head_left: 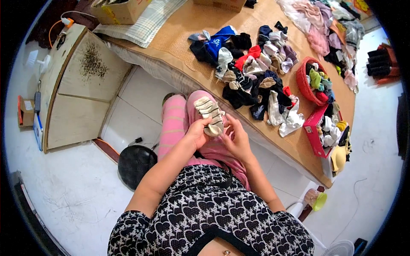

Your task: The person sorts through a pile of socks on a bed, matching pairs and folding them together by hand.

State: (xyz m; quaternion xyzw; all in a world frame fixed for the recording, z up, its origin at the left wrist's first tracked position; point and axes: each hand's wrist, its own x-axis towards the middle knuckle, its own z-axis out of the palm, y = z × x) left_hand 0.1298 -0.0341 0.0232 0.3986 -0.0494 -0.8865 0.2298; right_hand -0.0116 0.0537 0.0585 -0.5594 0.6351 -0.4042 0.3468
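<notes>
Over my lap, my left hand [197, 133] is closed on a cream sock [207, 110] with dark stripes, its thumb lying on top. The sock looks doubled over, with a rounded plain end near my thumb. Close against its right side is my right hand [236, 138], fingers bent and apart, the tips at the sock's edge. Whether those tips touch the fabric is hard to tell. Beyond my knees, a loose pile of socks [256, 81] in black, white, red and blue lies on the woven mat [179, 47].
A red basket [304, 81] and a pink box [314, 134], both holding socks, stand right of the pile. More clothes [324, 25] lie at the far right. A wooden cabinet [81, 102] is on the left, with a black round stool [136, 166] nearer me.
</notes>
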